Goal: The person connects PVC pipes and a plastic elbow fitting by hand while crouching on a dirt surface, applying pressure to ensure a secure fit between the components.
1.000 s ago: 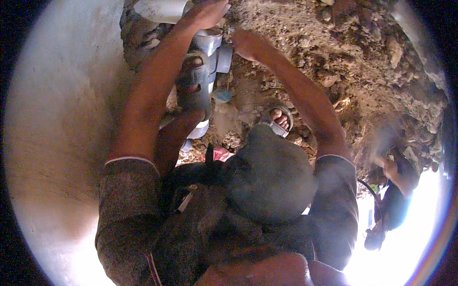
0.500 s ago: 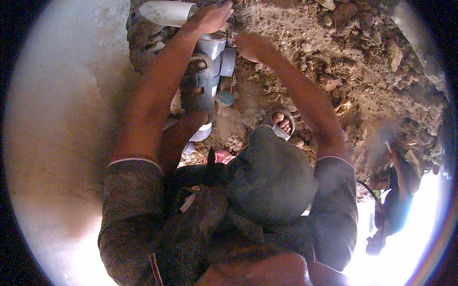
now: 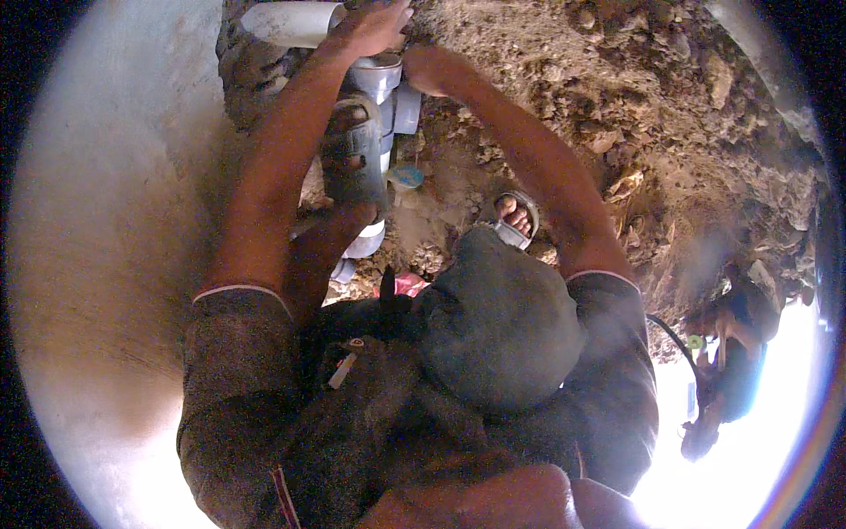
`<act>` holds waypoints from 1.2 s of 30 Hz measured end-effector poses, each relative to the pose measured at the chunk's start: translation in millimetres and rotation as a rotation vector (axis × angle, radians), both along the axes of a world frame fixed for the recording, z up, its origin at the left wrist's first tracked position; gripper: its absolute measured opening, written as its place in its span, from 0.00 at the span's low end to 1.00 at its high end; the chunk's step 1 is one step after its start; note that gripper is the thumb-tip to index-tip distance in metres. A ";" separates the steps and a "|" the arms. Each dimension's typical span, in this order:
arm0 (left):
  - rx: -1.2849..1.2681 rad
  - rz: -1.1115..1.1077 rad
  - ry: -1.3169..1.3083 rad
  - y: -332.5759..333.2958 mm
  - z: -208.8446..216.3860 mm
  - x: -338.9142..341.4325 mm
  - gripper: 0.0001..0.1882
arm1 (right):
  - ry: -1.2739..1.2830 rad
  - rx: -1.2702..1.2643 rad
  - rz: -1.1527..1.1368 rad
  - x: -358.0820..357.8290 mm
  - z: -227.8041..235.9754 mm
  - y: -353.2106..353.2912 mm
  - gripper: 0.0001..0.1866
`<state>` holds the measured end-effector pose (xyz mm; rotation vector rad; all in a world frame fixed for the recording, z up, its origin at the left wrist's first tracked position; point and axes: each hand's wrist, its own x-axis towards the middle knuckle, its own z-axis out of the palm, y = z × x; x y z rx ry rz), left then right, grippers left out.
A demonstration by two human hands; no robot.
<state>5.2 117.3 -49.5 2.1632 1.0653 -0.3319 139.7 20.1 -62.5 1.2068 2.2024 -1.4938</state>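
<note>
Both my arms reach out over a grey pipe with a wide socket end (image 3: 377, 75). My left hand (image 3: 374, 26) is beyond the socket, close to a white pipe (image 3: 286, 24), fingers stretched out to the right and partly cut off by the top edge. Curled closed, my right hand (image 3: 427, 70) is at the right of the socket, by a short grey branch (image 3: 407, 108) of the pipe. Its fingertips are hidden, so anything in them cannot be made out. A sandalled foot (image 3: 352, 145) rests along or on the pipe, covering part of it.
Beside the pipe lies a small round blue-and-white lid (image 3: 405, 177). Another sandalled foot (image 3: 514, 216) stands on the rubble (image 3: 608, 132). A pale wall (image 3: 115, 220) bounds the left. At the right, a co-worker (image 3: 740, 353) bends near a dark hose (image 3: 674, 335).
The view has shifted, so most things sit slightly further left. My right hand has come nearer the socket and my left hand. The co-worker's arm has dropped lower.
</note>
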 end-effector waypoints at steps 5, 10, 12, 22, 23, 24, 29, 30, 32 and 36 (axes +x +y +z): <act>-0.042 -0.001 -0.055 1.9 -6.5 -24.7 0.25 | -0.017 -0.019 -0.023 21.7 26.7 -4.0 0.14; -0.434 0.380 0.060 15.2 11.9 6.2 0.20 | -0.008 -0.105 -0.201 5.5 18.6 3.7 0.15; 0.163 0.004 -0.073 2.1 5.4 -9.3 0.18 | -0.017 -0.028 -0.180 7.6 12.2 1.3 0.15; -0.184 0.101 0.150 9.3 24.6 5.3 0.19 | -0.012 0.048 -0.035 35.8 15.3 -19.4 0.14; -0.222 0.125 0.178 12.1 26.0 7.1 0.20 | -0.015 0.063 -0.028 30.9 12.9 -17.0 0.14; -0.504 0.560 0.031 8.1 13.2 3.1 0.19 | -0.016 0.076 -0.014 25.2 17.3 -12.8 0.14; -0.724 0.917 -0.039 2.9 -8.8 6.0 0.19 | 0.001 0.000 -0.076 24.1 29.7 6.7 0.14; -0.609 0.744 0.045 6.3 -2.0 6.8 0.19 | -0.046 -0.037 0.068 31.6 51.7 13.6 0.13; -0.384 0.397 0.206 6.9 10.9 8.6 0.19 | -0.078 -0.068 -0.016 29.2 47.3 10.5 0.13; -0.006 -0.048 -0.031 -1.7 -25.6 -25.3 0.18 | 0.046 0.076 -0.114 6.6 23.5 13.2 0.14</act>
